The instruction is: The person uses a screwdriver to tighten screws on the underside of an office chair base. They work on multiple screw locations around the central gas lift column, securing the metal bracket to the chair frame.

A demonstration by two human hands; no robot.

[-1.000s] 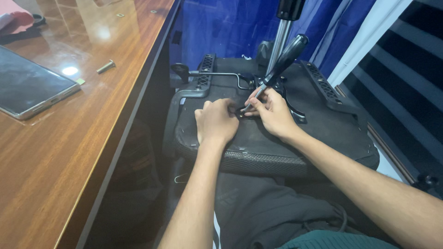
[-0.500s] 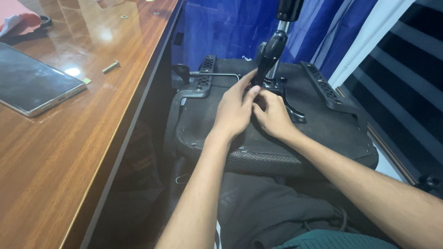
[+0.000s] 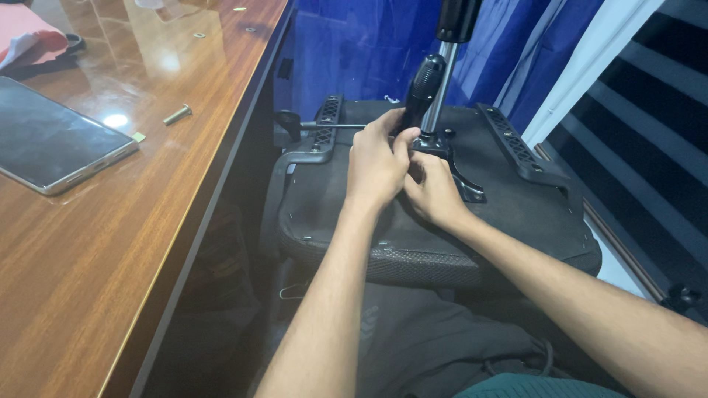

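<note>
Black-handled screwdriver (image 3: 423,87) stands upright over the bracket (image 3: 442,151) on the upturned chair seat (image 3: 509,214); your left hand (image 3: 377,158) grips its handle, your right hand (image 3: 435,193) pinches near the tip. You seem mid-fastening: next, keep it square and turn steadily

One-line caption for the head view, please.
Both hands, left hand and right hand, work a black-handled tool on an upturned chair seat.
</note>
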